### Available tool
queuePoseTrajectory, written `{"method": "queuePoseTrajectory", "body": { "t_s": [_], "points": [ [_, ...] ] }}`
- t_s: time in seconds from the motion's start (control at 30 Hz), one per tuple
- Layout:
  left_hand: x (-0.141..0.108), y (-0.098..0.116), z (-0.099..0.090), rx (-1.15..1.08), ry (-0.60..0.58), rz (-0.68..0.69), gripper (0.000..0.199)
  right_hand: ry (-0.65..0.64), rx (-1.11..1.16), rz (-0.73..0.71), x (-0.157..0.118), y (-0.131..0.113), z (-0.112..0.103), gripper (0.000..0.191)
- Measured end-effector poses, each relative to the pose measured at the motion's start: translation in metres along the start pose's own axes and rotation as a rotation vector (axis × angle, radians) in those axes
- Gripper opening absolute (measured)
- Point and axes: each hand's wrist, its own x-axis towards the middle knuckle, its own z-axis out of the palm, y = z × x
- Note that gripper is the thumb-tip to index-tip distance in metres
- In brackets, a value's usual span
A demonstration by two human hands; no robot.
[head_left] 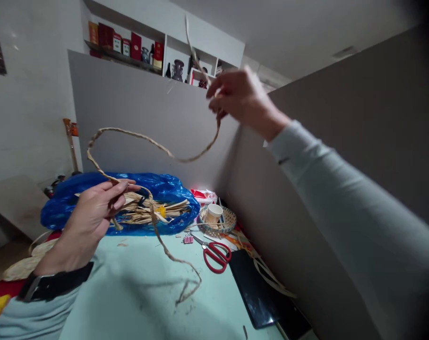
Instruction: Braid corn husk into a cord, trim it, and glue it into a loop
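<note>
A long twisted straw cord [143, 137] runs in a loose curve between my two hands. My left hand [97, 208], low on the left, pinches it between thumb and fingers, and one length trails from there down to the table. Raised high on the right, my right hand [241, 97] is closed around the cord, somewhat blurred; a thin end sticks up above its fingers. Behind my left hand a bundle of dry straw strips [168, 211] with a yellow tie lies in a blue plastic bag [129, 177].
Red-handled scissors [217, 257] and a pink binder clip [188, 239] lie on the pale green table [136, 293]. A dark flat tablet-like object [253, 288] is at right. A woven basket [229, 221] holds a paper cup [214, 212]. Grey partitions [154, 104] stand behind and right.
</note>
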Motion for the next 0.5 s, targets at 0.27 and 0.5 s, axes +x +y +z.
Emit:
{"method": "queuePoseTrajectory", "body": {
  "t_s": [0.27,0.5],
  "points": [
    [0.014,-0.025,-0.021,0.332,-0.047,-0.012,0.028,-0.198,0.218,0.197,-0.19,0.041,0.094,0.018],
    [0.024,-0.012,-0.028,0.613,-0.024,-0.051,0.013,-0.275,0.19,0.342,-0.248,0.066,0.152,0.013]
  ]
}}
